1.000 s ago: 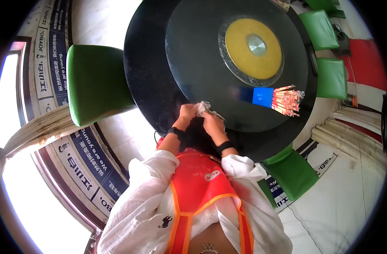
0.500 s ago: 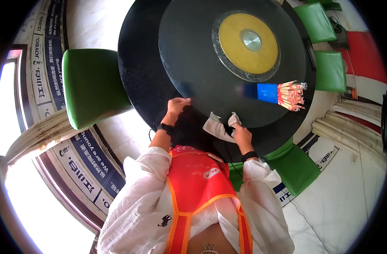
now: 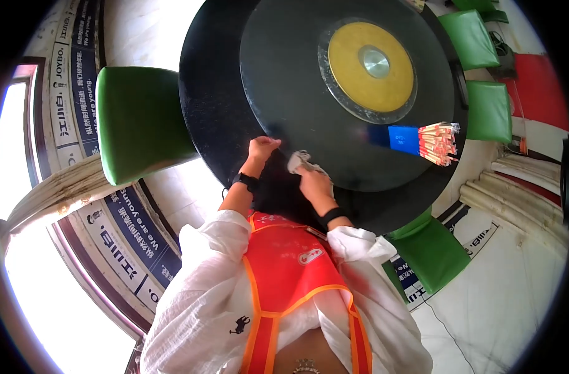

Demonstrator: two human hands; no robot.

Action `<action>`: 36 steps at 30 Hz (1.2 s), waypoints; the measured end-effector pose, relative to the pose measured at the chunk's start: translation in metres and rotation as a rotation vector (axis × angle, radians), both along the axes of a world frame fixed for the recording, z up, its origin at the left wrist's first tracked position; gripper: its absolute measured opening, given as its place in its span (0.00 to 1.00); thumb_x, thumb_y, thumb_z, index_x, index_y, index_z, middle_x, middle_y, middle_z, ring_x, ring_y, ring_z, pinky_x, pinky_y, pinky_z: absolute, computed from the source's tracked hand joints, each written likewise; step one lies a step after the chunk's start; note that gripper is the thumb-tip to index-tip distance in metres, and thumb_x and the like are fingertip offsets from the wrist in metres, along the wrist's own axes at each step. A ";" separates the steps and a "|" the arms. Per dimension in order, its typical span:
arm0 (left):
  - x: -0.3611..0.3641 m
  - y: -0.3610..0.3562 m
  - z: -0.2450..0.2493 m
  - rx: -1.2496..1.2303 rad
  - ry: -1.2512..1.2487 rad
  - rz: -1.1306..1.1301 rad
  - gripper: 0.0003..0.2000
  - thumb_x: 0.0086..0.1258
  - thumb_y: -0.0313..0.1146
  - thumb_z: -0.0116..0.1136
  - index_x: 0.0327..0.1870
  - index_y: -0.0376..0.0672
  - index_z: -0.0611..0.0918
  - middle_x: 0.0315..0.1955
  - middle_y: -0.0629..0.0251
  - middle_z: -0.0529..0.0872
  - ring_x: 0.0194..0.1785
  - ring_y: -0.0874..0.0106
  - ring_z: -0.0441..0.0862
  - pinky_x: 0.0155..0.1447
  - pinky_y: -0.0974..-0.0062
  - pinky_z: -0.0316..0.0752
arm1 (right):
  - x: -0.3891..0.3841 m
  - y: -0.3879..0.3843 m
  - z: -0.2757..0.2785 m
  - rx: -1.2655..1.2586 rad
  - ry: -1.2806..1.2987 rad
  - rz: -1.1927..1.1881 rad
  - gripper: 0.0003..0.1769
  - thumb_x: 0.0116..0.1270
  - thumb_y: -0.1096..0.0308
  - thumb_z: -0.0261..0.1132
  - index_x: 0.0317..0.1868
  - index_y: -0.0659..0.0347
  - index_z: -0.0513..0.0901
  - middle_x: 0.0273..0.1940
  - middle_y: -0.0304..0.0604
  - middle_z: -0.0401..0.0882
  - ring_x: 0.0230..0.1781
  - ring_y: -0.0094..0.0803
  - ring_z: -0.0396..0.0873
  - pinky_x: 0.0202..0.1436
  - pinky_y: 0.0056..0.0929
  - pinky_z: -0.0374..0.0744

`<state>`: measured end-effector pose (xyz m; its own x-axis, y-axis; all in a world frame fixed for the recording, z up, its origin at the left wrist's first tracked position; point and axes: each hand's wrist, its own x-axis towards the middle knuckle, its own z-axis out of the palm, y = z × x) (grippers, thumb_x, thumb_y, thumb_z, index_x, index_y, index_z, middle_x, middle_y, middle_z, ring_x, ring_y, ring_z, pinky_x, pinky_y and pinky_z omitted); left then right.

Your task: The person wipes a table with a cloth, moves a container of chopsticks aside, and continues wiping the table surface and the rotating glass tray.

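The black round table carries a dark glass turntable (image 3: pixel 284 81) with a gold disc (image 3: pixel 353 68) at its centre. My right hand (image 3: pixel 315 184) is closed around a crumpled, pale grey cloth (image 3: pixel 297 160), which lies against the turntable's near edge. Just left of it, my left hand (image 3: pixel 262 148) has its fingers pressed together at that same edge; what is between them, if anything, is hidden. To the right on the turntable lies a blue box (image 3: pixel 403 139) with several wrapped chopsticks (image 3: pixel 439 143) sticking out of it.
A green chair (image 3: pixel 138 124) stands close to the table's left side, another green chair (image 3: pixel 431 252) at the near right. More green chairs (image 3: pixel 488 111) line the far right. Rolled cream material (image 3: pixel 502 193) lies by the right wall. A thin cable crosses the floor.
My right hand has moved left with the cloth, which was spread wider and is now bunched up nearer my left hand. The view has shifted slightly; my left hand stays at the turntable's edge.
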<state>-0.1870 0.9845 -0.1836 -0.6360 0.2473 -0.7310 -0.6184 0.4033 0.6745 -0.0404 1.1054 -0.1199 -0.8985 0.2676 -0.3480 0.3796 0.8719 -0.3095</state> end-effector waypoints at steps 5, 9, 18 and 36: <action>0.003 0.005 -0.007 0.010 0.041 0.002 0.11 0.52 0.37 0.68 0.23 0.43 0.77 0.15 0.76 0.73 0.15 0.84 0.63 0.17 0.87 0.54 | -0.033 -0.021 -0.014 -0.019 -0.057 0.085 0.15 0.54 0.72 0.53 0.42 0.46 0.77 0.24 0.47 0.80 0.25 0.44 0.80 0.29 0.41 0.76; -0.005 -0.001 0.002 0.046 0.021 -0.033 0.11 0.51 0.36 0.69 0.24 0.43 0.77 0.17 0.75 0.75 0.15 0.84 0.64 0.17 0.87 0.55 | -0.002 -0.002 0.015 -0.077 -0.143 0.065 0.22 0.55 0.72 0.53 0.51 0.44 0.71 0.30 0.47 0.81 0.31 0.45 0.80 0.31 0.40 0.76; -0.046 -0.002 0.016 0.152 -0.209 0.045 0.13 0.54 0.40 0.67 0.31 0.41 0.81 0.22 0.76 0.76 0.21 0.85 0.61 0.21 0.88 0.57 | 0.163 0.041 -0.084 -0.667 0.397 -1.048 0.18 0.64 0.65 0.51 0.53 0.60 0.70 0.43 0.47 0.78 0.45 0.37 0.77 0.51 0.33 0.72; 0.085 0.057 0.024 0.078 -0.341 -0.042 0.17 0.55 0.45 0.65 0.31 0.38 0.83 0.16 0.75 0.74 0.15 0.85 0.61 0.17 0.87 0.53 | 0.095 0.018 -0.047 -2.081 0.692 -1.518 0.09 0.62 0.68 0.56 0.44 0.56 0.73 0.44 0.38 0.74 0.49 0.32 0.70 0.55 0.32 0.66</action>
